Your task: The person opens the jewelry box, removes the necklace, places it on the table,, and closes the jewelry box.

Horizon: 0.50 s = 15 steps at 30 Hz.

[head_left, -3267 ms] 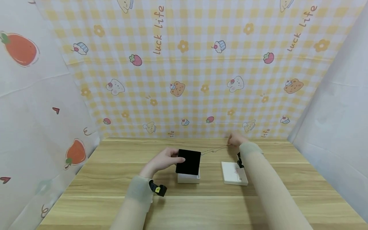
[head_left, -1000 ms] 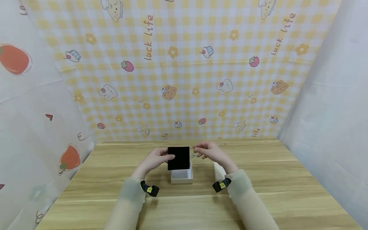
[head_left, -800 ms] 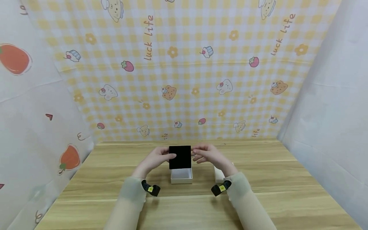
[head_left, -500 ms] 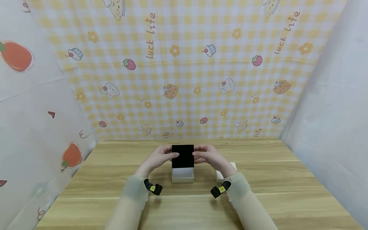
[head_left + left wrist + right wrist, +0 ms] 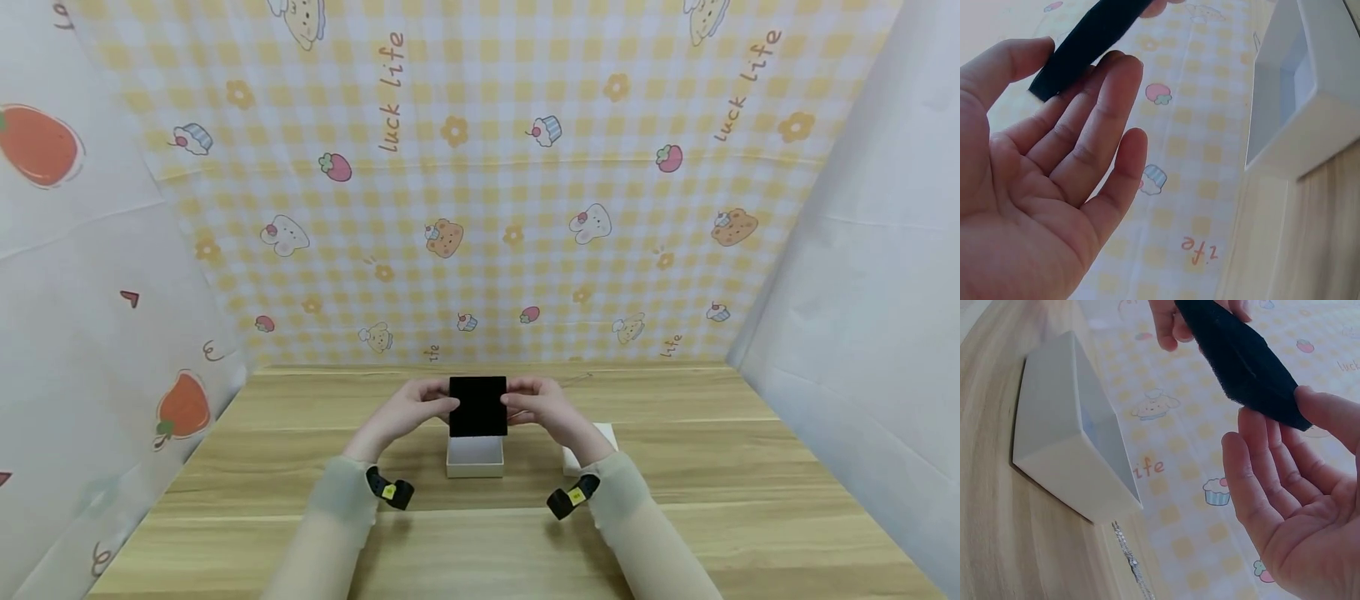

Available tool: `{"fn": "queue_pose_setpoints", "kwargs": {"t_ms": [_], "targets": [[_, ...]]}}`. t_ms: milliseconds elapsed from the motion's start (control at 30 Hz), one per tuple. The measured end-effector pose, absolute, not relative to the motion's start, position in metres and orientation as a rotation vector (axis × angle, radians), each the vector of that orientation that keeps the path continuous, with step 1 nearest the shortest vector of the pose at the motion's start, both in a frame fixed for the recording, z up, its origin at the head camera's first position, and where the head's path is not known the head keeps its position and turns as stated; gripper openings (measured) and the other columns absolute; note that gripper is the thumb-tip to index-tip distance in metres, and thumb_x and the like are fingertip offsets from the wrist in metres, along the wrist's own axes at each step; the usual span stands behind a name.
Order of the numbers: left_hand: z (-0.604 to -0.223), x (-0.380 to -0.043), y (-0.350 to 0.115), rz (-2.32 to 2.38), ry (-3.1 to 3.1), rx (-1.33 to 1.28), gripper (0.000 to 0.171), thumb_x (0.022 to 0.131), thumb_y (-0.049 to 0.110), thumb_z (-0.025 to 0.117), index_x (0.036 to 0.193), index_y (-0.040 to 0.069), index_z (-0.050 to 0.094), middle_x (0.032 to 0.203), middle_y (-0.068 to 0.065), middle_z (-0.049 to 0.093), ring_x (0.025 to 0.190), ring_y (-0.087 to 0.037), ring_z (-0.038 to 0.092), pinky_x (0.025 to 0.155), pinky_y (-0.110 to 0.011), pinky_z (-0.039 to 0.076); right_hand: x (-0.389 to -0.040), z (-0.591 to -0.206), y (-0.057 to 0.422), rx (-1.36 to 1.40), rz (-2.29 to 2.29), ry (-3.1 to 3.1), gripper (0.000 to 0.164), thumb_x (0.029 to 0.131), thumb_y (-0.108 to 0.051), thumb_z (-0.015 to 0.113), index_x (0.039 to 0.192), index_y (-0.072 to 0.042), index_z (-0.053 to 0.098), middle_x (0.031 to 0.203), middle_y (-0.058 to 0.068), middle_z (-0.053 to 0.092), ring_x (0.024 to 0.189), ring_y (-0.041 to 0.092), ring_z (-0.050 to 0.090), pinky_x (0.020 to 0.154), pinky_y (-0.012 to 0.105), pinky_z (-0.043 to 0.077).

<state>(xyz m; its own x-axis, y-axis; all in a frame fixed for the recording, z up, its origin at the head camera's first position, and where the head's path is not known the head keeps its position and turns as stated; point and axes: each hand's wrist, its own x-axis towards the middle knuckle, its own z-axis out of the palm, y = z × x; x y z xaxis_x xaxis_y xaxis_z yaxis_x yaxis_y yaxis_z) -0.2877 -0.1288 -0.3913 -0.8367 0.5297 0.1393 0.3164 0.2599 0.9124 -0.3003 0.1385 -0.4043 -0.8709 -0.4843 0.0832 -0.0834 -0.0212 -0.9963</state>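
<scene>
A black square jewelry-box insert pad (image 5: 478, 407) is held up over the open white box (image 5: 476, 468). My left hand (image 5: 405, 412) pinches its left edge, thumb on the near face and fingers behind. On the opposite edge, my right hand (image 5: 546, 408) pinches it the same way. In the left wrist view the pad (image 5: 1085, 47) is seen edge-on between thumb and fingers. Beside the box (image 5: 1054, 419) in the right wrist view, a thin silver chain necklace (image 5: 1129, 559) lies on the table. The box's visible inside is bare and pale.
The white box lid (image 5: 606, 433) lies to the right of the box, partly hidden by my right wrist. Behind my right hand, part of the chain (image 5: 579, 379) stretches toward the table's back edge. A checked cloth (image 5: 480, 275) hangs behind the wooden table (image 5: 480, 550).
My right hand has let go of the chain at the back right and come in to grip the pad's right edge. The pad has straightened up and moved slightly back, uncovering more of the box.
</scene>
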Motion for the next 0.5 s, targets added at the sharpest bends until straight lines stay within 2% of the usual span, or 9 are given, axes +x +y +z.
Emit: {"fn": "queue_pose_setpoints", "kwargs": {"t_ms": [100, 233, 400, 500], "targets": [[-0.391, -0.289, -0.137, 1.605, 2.330, 0.810, 0.032, 0.097, 0.020, 0.059, 0.122, -0.001, 0.060, 0.109, -0.013, 0.069, 0.095, -0.026, 0.066, 0.094, -0.047, 0.046, -0.301, -0.403, 0.140, -0.571, -1.982, 1.985, 0.024, 0.094, -0.005, 0.058, 0.112, 0.011, 0.057, 0.089, 0.005, 0.068, 0.080, 0.017, 0.066, 0.076, 0.036, 0.056], [-0.393, -0.289, -0.147, 1.530, 2.397, 0.831, 0.044, 0.096, 0.019, 0.060, 0.133, -0.002, 0.051, 0.123, -0.017, 0.061, 0.111, -0.031, 0.059, 0.097, -0.047, 0.044, -0.301, -0.403, 0.143, -0.529, -1.994, 2.006, 0.027, 0.094, -0.006, 0.058, 0.113, 0.012, 0.054, 0.090, 0.005, 0.067, 0.080, 0.017, 0.066, 0.077, 0.037, 0.056], [-0.399, -0.288, -0.154, 1.462, 2.442, 0.844, 0.063, 0.092, 0.014, 0.065, 0.145, -0.003, 0.035, 0.138, -0.022, 0.048, 0.127, -0.038, 0.046, 0.104, -0.055, 0.034, -0.303, -0.403, 0.146, -0.487, -1.996, 2.019, 0.029, 0.094, -0.007, 0.058, 0.115, 0.012, 0.052, 0.092, 0.005, 0.066, 0.080, 0.017, 0.066, 0.080, 0.040, 0.055], [-0.404, -0.288, -0.154, 1.421, 2.454, 0.828, 0.079, 0.088, 0.016, 0.072, 0.149, -0.002, 0.026, 0.146, -0.024, 0.039, 0.134, -0.039, 0.037, 0.107, -0.057, 0.028, -0.304, -0.405, 0.147, -0.484, -1.997, 2.017, 0.029, 0.095, -0.007, 0.058, 0.115, 0.012, 0.052, 0.092, 0.005, 0.066, 0.081, 0.016, 0.066, 0.082, 0.043, 0.054]]}}
